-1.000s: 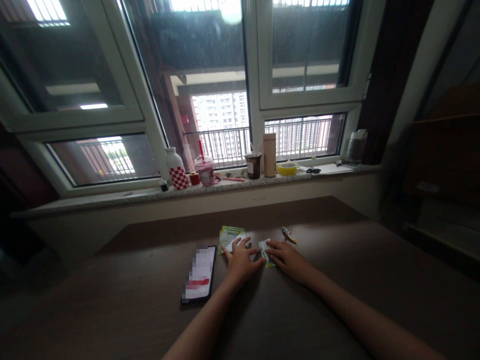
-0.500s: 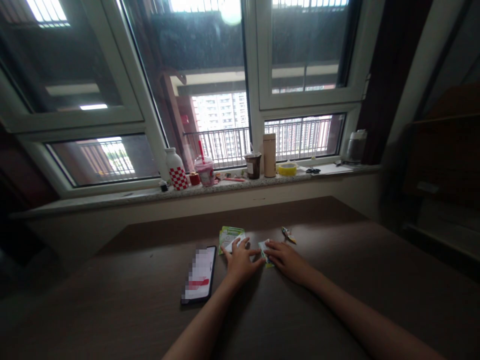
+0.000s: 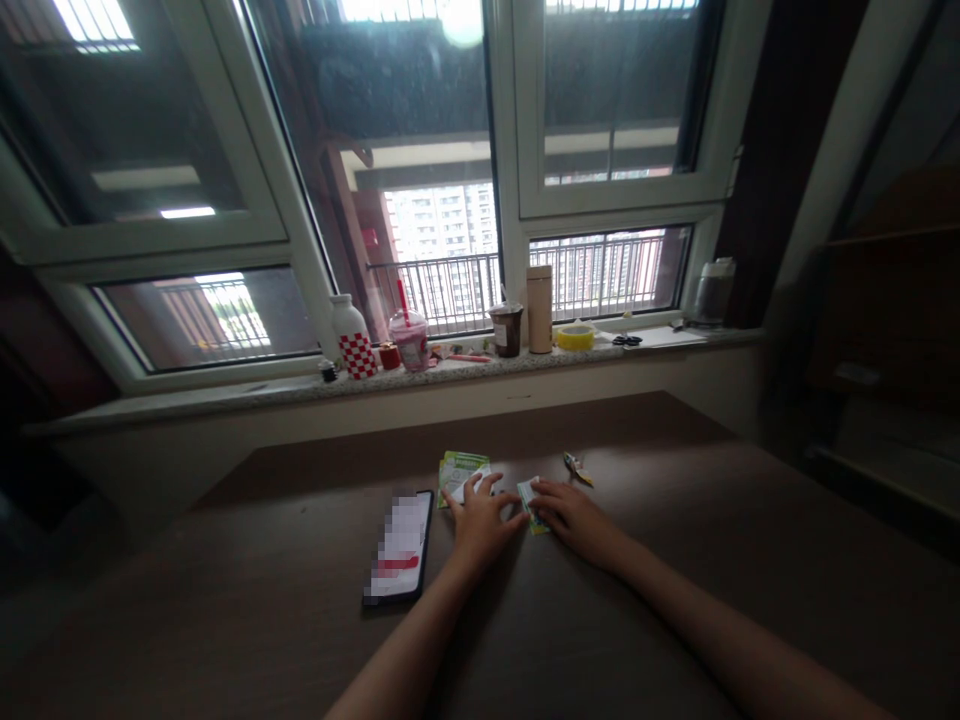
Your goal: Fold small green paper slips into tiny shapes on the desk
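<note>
On the brown table, green printed packets (image 3: 455, 466) lie in a small pile with a white piece on top. My left hand (image 3: 480, 522) is at the near right edge of this pile, its fingers spread, with thumb and a finger reaching toward a small white and green packet (image 3: 537, 522). My right hand (image 3: 576, 518) rests over the right part of that small packet, fingers stretched out flat. Whether the left fingertips touch the small packet is hard to tell. A crumpled yellow and dark wrapper (image 3: 578, 470) lies just beyond my right hand.
A phone (image 3: 399, 548) lies left of my left forearm. Behind the table (image 3: 300, 500), the windowsill holds a checkered bottle (image 3: 354, 340), a pink drink cup (image 3: 410, 343), a dark cup (image 3: 506, 330), a beige flask (image 3: 539, 312), yellow tape (image 3: 574, 338) and scissors (image 3: 627, 341).
</note>
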A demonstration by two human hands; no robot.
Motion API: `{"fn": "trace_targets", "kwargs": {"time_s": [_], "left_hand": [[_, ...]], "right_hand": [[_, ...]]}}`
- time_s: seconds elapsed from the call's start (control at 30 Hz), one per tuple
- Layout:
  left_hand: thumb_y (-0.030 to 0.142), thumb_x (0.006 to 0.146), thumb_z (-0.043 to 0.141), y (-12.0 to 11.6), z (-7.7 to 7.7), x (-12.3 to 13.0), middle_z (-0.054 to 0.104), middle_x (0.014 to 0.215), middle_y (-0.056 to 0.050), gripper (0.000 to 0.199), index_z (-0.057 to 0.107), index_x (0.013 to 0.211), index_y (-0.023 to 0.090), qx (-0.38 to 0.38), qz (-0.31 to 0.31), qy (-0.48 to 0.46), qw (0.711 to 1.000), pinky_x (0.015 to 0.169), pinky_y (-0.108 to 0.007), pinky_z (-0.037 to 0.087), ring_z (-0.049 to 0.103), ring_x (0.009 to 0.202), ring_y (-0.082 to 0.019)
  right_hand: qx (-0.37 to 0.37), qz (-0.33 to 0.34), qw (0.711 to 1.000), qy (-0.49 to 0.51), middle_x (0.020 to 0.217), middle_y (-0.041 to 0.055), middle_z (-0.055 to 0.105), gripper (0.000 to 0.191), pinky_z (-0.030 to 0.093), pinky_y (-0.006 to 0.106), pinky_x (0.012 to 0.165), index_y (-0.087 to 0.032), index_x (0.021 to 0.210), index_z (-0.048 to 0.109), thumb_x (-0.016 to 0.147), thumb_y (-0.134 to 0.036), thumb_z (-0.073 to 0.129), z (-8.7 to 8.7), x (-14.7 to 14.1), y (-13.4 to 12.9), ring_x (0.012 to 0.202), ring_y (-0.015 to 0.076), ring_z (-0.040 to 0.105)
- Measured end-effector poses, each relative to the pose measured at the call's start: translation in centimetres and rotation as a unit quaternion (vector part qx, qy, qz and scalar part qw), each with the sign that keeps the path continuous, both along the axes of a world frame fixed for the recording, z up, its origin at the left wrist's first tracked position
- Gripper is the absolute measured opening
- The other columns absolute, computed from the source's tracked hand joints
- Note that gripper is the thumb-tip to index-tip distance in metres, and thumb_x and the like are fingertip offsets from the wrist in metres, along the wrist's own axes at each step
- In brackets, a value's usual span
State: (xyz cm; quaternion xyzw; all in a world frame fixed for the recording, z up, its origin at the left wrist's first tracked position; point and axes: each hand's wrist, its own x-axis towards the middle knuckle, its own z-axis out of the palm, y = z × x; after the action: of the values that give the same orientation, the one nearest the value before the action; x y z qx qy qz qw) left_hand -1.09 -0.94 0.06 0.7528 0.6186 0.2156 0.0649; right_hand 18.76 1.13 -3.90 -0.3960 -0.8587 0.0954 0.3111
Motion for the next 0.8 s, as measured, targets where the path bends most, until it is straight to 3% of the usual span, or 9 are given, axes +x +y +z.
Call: {"fn": "trace_targets", "kwargs": {"time_s": [0.8], "left_hand": [[0.048,0.081,0.065,-0.09,0.31,0.11,0.049,0.144,0.004,0.021,0.074,0.098,0.042,-0.016,0.006,0.017,1.000,0.109,-0.073,-0.006,0.028,0.139,-0.034]], "right_hand": [[0.014,0.017,1.000,0.000,0.136,0.0117,0.057,0.029,0.039,0.048,0.109,-0.026,0.117,0.068,0.093,-0.023,0.050,-0.23,0.19,0.15,0.129,0.0257,0.050]]}}
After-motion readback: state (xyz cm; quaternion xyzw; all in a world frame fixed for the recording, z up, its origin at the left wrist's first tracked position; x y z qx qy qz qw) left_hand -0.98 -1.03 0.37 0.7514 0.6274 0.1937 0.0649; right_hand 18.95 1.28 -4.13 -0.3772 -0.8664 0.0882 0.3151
